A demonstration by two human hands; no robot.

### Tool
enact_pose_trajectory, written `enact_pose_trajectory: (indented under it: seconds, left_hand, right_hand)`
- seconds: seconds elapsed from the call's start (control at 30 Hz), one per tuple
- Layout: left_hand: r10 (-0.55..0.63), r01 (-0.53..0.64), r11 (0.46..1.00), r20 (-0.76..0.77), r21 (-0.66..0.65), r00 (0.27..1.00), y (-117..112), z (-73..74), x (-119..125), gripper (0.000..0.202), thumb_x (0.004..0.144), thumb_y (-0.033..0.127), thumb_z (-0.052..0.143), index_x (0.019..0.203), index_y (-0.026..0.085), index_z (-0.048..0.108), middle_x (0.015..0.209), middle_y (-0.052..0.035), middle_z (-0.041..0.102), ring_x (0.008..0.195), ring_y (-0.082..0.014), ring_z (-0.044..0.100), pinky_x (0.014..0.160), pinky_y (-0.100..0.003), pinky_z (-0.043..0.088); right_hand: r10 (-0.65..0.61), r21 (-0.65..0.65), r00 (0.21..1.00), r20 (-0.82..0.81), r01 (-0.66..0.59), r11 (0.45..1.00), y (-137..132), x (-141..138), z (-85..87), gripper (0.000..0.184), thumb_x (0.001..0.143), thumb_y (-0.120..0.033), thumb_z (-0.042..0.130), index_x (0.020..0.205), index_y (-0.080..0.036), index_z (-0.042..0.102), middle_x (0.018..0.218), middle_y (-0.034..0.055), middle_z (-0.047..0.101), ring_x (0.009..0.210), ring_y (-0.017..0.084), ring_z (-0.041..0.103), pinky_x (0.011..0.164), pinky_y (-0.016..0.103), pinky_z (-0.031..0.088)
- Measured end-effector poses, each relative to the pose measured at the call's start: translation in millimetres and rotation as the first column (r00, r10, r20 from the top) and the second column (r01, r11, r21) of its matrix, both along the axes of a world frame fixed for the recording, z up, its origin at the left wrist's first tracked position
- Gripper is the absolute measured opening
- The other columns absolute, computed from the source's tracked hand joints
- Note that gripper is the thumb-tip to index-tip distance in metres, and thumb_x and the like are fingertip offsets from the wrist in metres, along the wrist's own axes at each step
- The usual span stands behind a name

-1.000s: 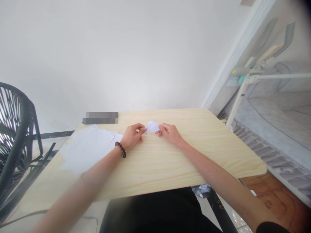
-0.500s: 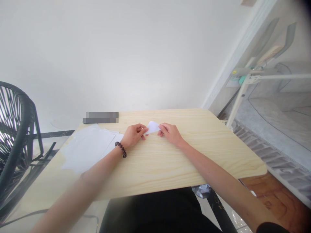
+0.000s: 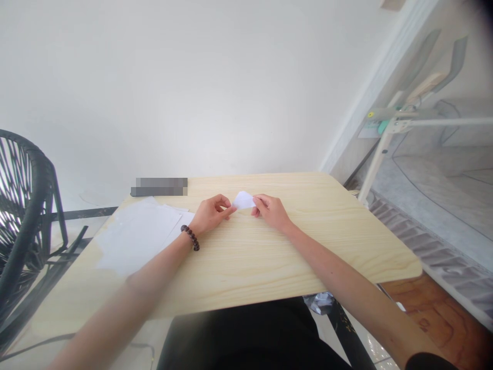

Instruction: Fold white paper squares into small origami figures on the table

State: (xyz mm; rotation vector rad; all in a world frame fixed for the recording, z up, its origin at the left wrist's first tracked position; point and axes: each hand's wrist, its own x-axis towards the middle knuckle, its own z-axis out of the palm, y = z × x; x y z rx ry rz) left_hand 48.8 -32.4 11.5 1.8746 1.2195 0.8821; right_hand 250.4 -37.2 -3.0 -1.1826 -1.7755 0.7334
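Note:
A small folded piece of white paper (image 3: pixel 243 200) is held just above a light wooden table (image 3: pixel 250 257), near its far middle. My left hand (image 3: pixel 211 213), with a dark bead bracelet on the wrist, pinches the paper's left end. My right hand (image 3: pixel 269 210) pinches its right end with the fingers curled. Both hands rest close together over the tabletop.
Loose white paper sheets (image 3: pixel 138 234) lie on the table's left part. A black wire chair (image 3: pixel 23 216) stands to the left of the table. A white stand with a pole (image 3: pixel 385 139) rises at the right, over grey floor mats. A white wall lies behind.
The hands have shifted only slightly; the left fingers have moved a little along the paper's left end. The paper stays pinched between both hands.

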Motion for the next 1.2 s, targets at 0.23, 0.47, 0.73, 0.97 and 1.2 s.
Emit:
enact_pose_trajectory:
  seconds: [0.23, 0.47, 0.73, 0.97, 1.2]
  left_hand:
    - [-0.01, 0.01, 1.0, -0.021, 0.004, 1.0, 2.8, -2.4, -2.6, 0.035, 0.076, 0.049, 0.044, 0.082, 0.015, 0.053, 0.063, -0.0025, 0.063, 0.045, -0.0098, 0.052, 0.04, -0.019, 0.035]
    - [-0.039, 0.041, 0.998, 0.051, -0.042, 0.998, 6.0, -5.7, -1.7, 0.034, 0.071, 0.045, 0.052, 0.088, 0.015, 0.054, 0.073, -0.0044, 0.062, 0.06, -0.0135, 0.058, 0.041, -0.019, 0.035]
    - [-0.052, 0.051, 0.998, -0.069, -0.021, 0.996, 5.6, -0.7, -3.9, 0.029, 0.068, 0.041, 0.057, 0.081, 0.015, 0.059, 0.063, -0.0003, 0.06, 0.048, -0.0079, 0.046, 0.044, -0.019, 0.032]
    - [-0.016, 0.01, 0.995, -0.059, -0.1, 0.998, 3.9, 0.0, -3.1, 0.042, 0.071, 0.051, 0.048, 0.086, 0.014, 0.062, 0.066, -0.0035, 0.063, 0.042, -0.0074, 0.041, 0.039, -0.019, 0.028]
    - [-0.046, 0.037, 0.993, -0.084, -0.11, 0.995, 4.0, 1.5, -2.9, 0.044, 0.072, 0.052, 0.045, 0.082, 0.014, 0.063, 0.065, -0.0035, 0.064, 0.04, -0.0065, 0.037, 0.038, -0.019, 0.026]
  right_hand:
    - [-0.013, 0.037, 1.0, 0.02, 0.012, 0.999, -1.9, 0.2, 2.6, 0.03, 0.084, -0.036, 0.035, 0.088, -0.016, 0.058, 0.061, 0.0004, 0.062, 0.054, 0.01, 0.057, 0.055, 0.019, 0.043]
    - [0.01, 0.057, 0.998, 0.063, -0.013, 0.998, -2.8, -0.2, 4.3, 0.029, 0.084, -0.034, 0.035, 0.087, -0.016, 0.057, 0.061, 0.0005, 0.062, 0.055, 0.009, 0.056, 0.055, 0.018, 0.042]
    - [0.037, 0.053, 0.999, 0.039, -0.04, 0.998, -2.7, -0.6, 1.3, 0.029, 0.084, -0.034, 0.035, 0.088, -0.016, 0.057, 0.063, 0.0005, 0.061, 0.056, 0.009, 0.056, 0.057, 0.019, 0.043]
    - [0.013, 0.074, 0.998, 0.062, -0.018, 0.997, -3.2, 0.2, 4.1, 0.028, 0.084, -0.033, 0.035, 0.087, -0.016, 0.057, 0.062, 0.0004, 0.062, 0.055, 0.009, 0.055, 0.056, 0.019, 0.041]
    - [0.021, 0.059, 0.998, 0.062, -0.025, 0.998, -2.6, -0.6, 2.9, 0.028, 0.084, -0.034, 0.036, 0.088, -0.017, 0.058, 0.063, 0.0003, 0.062, 0.057, 0.009, 0.056, 0.057, 0.019, 0.041]
